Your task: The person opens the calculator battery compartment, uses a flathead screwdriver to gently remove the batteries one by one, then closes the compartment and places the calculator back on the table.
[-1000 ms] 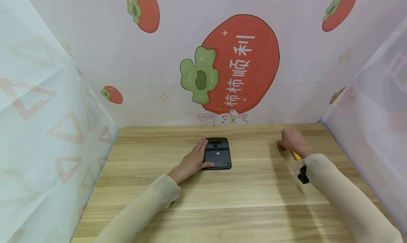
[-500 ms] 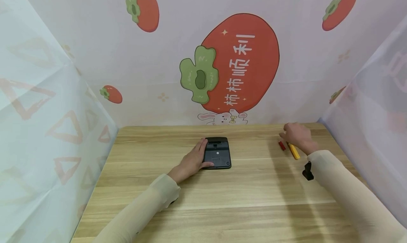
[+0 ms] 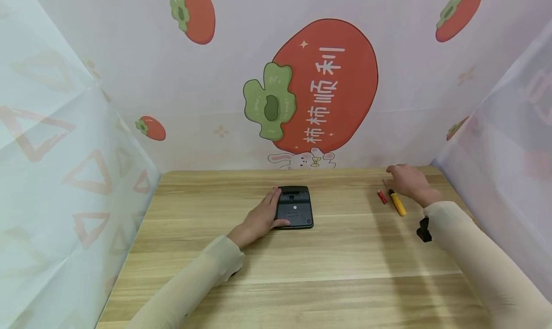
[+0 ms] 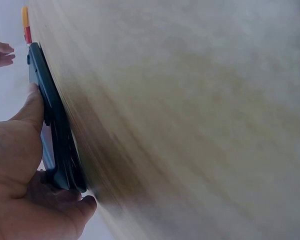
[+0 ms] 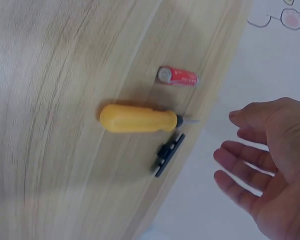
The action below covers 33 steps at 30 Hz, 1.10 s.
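A black calculator (image 3: 295, 207) lies face down on the wooden table, with a narrow slot near its far end. My left hand (image 3: 260, 218) holds its left side, thumb at the near corner and fingers toward the far edge. In the right wrist view, my right hand (image 5: 270, 160) hovers with loosely bent fingers and nothing in them. Near it lie a yellow-handled screwdriver (image 5: 137, 119), a small red battery (image 5: 178, 76) and a small black battery cover (image 5: 169, 155). From the head view, the right hand hides the cover.
The wooden table (image 3: 276, 271) meets a white wall sheet (image 3: 220, 89) printed with red persimmons at its far edge. Pale sheets also stand along the left (image 3: 56, 152) and right (image 3: 509, 142) sides.
My right hand has moved back and to the right, off the small things, so the battery and screwdriver have come into full view. My left hand and the calculator have stayed put.
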Available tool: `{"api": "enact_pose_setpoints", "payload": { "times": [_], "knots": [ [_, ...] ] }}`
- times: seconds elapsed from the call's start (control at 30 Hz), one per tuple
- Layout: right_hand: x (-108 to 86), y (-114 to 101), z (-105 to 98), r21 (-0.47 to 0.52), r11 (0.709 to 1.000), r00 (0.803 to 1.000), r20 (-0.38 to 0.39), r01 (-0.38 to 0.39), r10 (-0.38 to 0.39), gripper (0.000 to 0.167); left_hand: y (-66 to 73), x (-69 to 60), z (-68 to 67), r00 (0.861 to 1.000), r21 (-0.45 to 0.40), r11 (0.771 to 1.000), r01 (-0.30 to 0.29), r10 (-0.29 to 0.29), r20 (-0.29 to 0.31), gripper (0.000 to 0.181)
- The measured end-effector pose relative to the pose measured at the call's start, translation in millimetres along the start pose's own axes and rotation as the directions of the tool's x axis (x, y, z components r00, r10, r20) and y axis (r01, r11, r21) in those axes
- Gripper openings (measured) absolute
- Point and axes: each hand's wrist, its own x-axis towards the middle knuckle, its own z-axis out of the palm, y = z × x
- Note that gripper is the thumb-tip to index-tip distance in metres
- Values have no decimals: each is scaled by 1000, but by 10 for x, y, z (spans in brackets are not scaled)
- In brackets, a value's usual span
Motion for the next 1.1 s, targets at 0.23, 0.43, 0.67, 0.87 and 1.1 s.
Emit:
{"api": "enact_pose_setpoints", "payload": {
  "times": [0.23,0.43,0.67,0.87,1.1],
  "knots": [
    [-8,122,19,-4,999,999,0,54,-54,40,5,-1,-3,1000,-3,1000,-4,4,1,105],
    [-15,193,34,-6,998,998,25,59,-59,41,15,-13,-2,1000,-8,1000,0,0,-3,105],
    [-34,277,79,-31,994,995,21,102,-102,38,-1,-5,17,1000,-26,1000,-9,9,-14,104],
    [-40,332,127,-27,994,994,13,109,-108,38,4,-11,17,1000,-15,1000,1,-1,-5,104],
    [-34,398,171,-9,995,995,3,104,-104,36,7,-13,3,1000,-21,1000,-9,9,-19,104]
  ]
}}
